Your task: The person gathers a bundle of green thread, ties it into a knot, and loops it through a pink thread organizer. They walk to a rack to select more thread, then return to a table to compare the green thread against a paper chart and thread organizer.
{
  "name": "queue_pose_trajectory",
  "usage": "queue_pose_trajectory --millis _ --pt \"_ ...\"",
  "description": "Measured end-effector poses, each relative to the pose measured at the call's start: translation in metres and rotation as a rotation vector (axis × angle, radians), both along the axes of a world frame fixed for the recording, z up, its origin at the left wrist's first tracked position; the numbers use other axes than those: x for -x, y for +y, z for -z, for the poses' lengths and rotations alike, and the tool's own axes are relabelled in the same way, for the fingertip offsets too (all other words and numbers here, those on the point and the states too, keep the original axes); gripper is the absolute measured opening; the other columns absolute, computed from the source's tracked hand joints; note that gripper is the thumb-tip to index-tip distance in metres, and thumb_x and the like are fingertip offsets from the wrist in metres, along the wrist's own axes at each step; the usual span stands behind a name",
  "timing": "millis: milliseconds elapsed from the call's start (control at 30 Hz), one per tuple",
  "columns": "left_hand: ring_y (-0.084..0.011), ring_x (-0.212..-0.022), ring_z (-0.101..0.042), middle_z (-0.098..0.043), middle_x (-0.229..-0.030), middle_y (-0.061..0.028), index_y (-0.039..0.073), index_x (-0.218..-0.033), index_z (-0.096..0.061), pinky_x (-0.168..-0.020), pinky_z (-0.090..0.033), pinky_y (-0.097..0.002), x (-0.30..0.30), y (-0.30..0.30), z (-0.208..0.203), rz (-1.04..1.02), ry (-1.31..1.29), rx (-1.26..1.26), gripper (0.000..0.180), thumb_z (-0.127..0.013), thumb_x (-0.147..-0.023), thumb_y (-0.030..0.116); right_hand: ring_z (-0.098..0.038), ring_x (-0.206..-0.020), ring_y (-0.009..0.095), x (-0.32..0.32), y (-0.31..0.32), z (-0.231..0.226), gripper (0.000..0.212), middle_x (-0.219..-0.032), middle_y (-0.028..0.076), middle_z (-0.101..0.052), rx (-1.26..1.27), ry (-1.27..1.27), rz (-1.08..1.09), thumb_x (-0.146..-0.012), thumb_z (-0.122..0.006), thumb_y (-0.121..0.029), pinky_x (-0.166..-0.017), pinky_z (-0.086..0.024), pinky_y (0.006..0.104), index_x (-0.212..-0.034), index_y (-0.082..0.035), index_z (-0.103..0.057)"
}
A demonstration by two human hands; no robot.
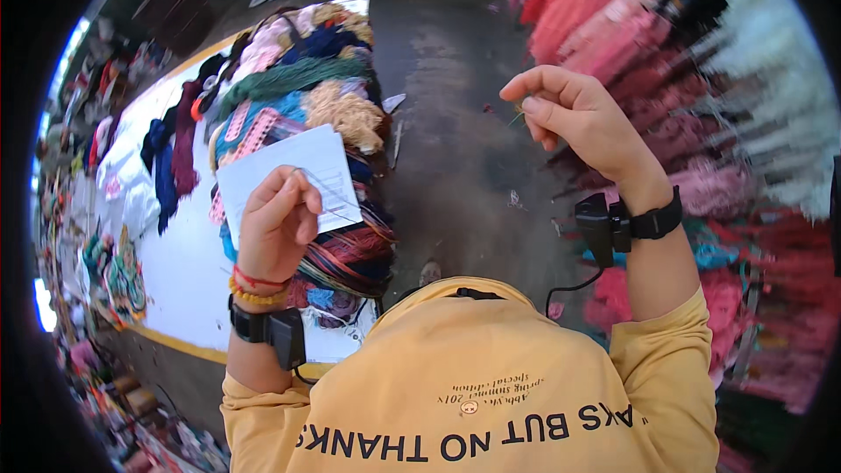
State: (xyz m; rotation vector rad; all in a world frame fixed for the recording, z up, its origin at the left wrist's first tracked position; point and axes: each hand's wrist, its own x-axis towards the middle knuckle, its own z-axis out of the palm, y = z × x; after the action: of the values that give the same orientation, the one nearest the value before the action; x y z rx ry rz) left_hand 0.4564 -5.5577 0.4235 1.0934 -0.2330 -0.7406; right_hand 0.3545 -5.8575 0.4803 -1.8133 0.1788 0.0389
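Observation:
My left hand [279, 210] is closed in a pinch, with a few thin grey-blue strands of yarn [326, 184] trailing from its fingertips. Behind it, a white printed sheet [289, 158] lies on a heap of coloured yarn hanks [293, 74] on the table. Off to the right, over the walkway, my right hand [574, 114] is raised with thumb and index finger bent together. A short wisp of green thread [519, 112] shows at its fingertips. The hands are well apart, and no strand can be seen running between them.
The white table [201, 276] with a yellow edge stands at my left, bearing dark blue and maroon hanks [184, 136]. Rows of hanging yarn, from pink [613, 35] to maroon and pale mint [771, 52], line my right. The dark floor [447, 123] carries small scraps.

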Motion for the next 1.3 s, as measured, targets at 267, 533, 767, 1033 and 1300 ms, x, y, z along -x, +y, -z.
queue_pose_trajectory --millis 267,533,767,1033,1300 --pt "-0.0047 -0.049 -0.038 -0.043 -0.056 0.0035 0.001 -0.100 -0.050 -0.044 -0.029 -0.0183 -0.005 -0.058 0.015 -0.119 -0.086 0.015 0.022 -0.050 -0.083 0.014 -0.044 -0.054 0.003 -0.086 0.036 0.021 0.017 -0.062 -0.001 -0.050 -0.095 0.087 -0.446 -0.081 -0.044 -0.006 -0.049 -0.036 0.0171 -0.094 -0.002 -0.054" --pt "0.0000 -0.054 -0.038 -0.049 -0.064 0.0060 0.001 -0.081 -0.058 -0.046 -0.029 -0.0155 0.002 -0.083 0.020 -0.302 -0.374 -0.431 0.018 -0.055 -0.082 0.020 -0.050 -0.054 0.008 -0.139 0.026 0.025 0.014 -0.059 0.002 -0.051 0.060 0.055 -0.764 -0.078 -0.050 -0.008 -0.050 -0.040 0.0214 -0.087 0.001 -0.055" --pt "0.0002 -0.060 -0.041 -0.050 -0.068 0.0060 0.002 -0.082 -0.056 -0.052 -0.034 -0.0157 0.063 -0.081 0.030 -0.431 -0.096 -0.541 0.013 -0.054 -0.082 0.015 -0.049 -0.056 0.008 -0.154 0.038 0.046 0.008 -0.062 0.005 -0.055 0.326 0.027 -1.312 -0.076 -0.054 -0.007 -0.053 -0.041 0.0222 -0.079 0.000 -0.055" --pt "-0.0025 -0.047 -0.040 -0.046 -0.057 0.0044 0.004 -0.077 -0.056 -0.043 -0.030 -0.0172 0.154 -0.052 0.075 -0.702 0.292 -0.475 0.015 -0.054 -0.081 0.018 -0.046 -0.052 0.010 -0.120 0.091 0.120 0.018 -0.065 0.003 -0.049 -1.077 0.859 -1.400 -0.085 -0.048 -0.022 -0.048 -0.037 0.0203 -0.077 -0.005 -0.047" --pt "-0.0050 -0.043 -0.030 -0.033 -0.052 0.0038 0.003 -0.084 -0.053 -0.040 -0.027 -0.0205 0.229 0.095 0.075 -1.577 0.384 0.084 0.015 -0.044 -0.085 0.015 -0.045 -0.052 0.008 -0.253 0.075 0.111 0.014 -0.062 -0.001 -0.047 -0.293 0.095 -0.596 -0.083 -0.049 -0.017 -0.050 -0.039 0.0207 -0.075 -0.006 -0.049"
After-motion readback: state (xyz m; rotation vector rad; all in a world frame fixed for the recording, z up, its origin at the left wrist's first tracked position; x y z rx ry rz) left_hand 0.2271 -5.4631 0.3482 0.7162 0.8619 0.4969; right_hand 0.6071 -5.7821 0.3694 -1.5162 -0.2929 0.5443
